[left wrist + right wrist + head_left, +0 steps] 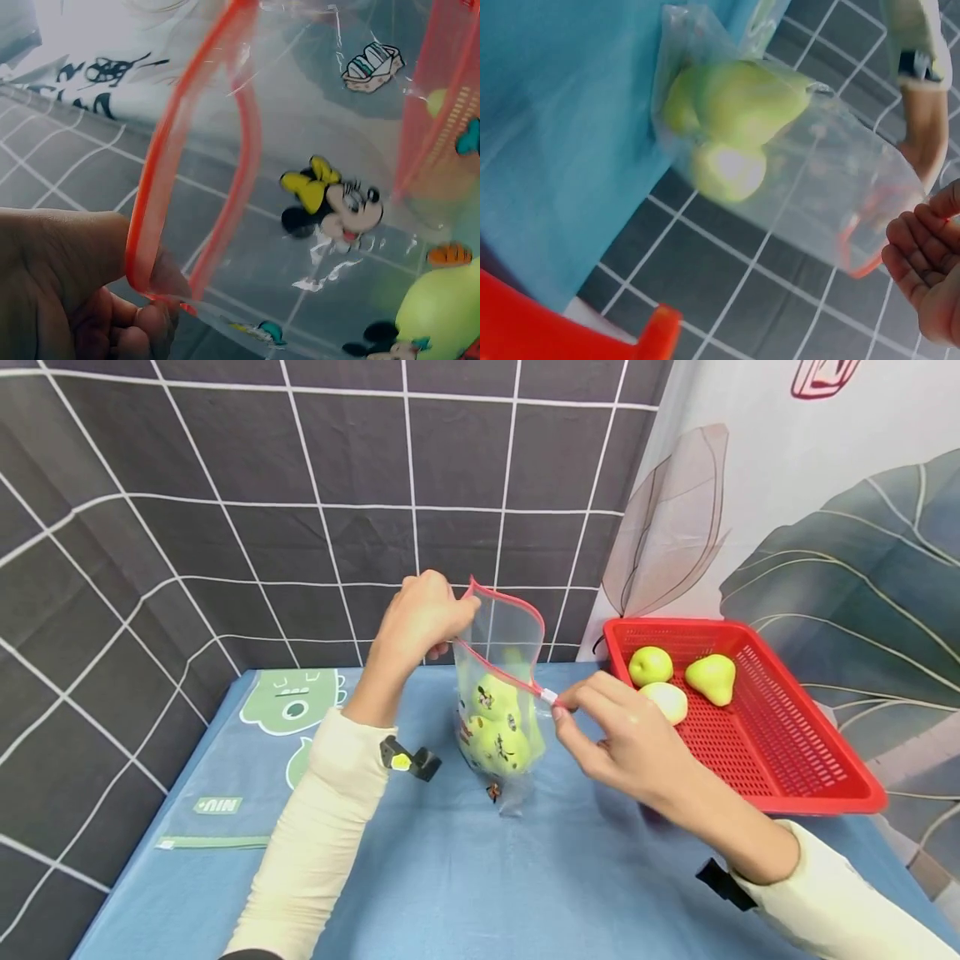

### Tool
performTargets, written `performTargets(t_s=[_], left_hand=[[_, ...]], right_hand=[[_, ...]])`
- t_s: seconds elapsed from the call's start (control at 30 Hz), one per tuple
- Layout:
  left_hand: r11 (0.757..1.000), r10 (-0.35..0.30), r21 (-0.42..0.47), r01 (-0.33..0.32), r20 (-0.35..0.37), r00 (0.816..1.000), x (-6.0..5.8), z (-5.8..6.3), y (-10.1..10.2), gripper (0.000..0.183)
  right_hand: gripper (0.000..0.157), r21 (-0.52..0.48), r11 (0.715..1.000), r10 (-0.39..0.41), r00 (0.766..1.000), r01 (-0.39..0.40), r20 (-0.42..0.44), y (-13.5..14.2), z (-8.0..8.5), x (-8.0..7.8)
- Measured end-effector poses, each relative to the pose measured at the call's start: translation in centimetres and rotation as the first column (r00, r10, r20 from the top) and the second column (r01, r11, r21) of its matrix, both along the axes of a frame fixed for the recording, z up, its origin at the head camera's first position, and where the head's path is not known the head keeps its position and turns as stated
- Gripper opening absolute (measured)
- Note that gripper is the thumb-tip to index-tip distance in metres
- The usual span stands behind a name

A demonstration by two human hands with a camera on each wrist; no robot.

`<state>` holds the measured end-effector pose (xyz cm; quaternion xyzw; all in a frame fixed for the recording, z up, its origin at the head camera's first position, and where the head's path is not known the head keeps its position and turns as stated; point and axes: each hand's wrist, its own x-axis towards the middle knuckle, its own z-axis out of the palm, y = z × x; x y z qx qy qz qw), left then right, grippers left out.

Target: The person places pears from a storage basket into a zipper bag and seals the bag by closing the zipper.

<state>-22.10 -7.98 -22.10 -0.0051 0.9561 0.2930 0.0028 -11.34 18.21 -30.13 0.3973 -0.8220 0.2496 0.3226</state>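
Note:
A clear zip bag with a red rim and cartoon prints stands on the blue table, its mouth spread wide. Several yellow-green fruits lie in its lower part, seen through the plastic; in the right wrist view a pear-shaped fruit shows among them. My left hand pinches the far left corner of the rim between thumb and fingers. At the near right corner my right hand pinches the rim beside the white slider. The left wrist view shows the left thumb pressed against the red rim.
To the right stands a red plastic basket holding a green apple, a pear and a paler fruit. A flat printed green-and-blue mat lies at the left. A dark gridded curtain hangs behind the table.

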Motion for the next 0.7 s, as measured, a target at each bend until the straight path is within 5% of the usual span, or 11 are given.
performTargets(t_s=[0.2,0.43,0.57,0.7], left_hand=[[0.999,0.034,0.032,-0.034,0.000,0.999,0.8,-0.3,-2.5,0.045],[0.994,0.083,0.072,-0.082,-0.011,0.997,2.2,-0.4,-4.0,0.048],[0.993,0.088,0.083,-0.087,-0.008,0.996,3.0,-0.2,-4.1,0.050],[0.992,0.092,0.089,-0.090,-0.018,0.996,3.5,0.0,-4.2,0.049]], right_hand=[[0.004,-0.100,0.976,-0.182,0.975,0.195,0.129,0.6,-0.3,-2.3],[0.017,-0.261,0.888,-0.262,0.882,0.379,0.391,-0.5,-0.6,-4.8],[0.019,-0.397,0.813,-0.196,0.842,0.426,0.502,-2.0,-0.7,-5.7],[0.015,-0.622,0.673,-0.027,0.853,0.401,0.521,-3.8,-0.9,-6.4]])
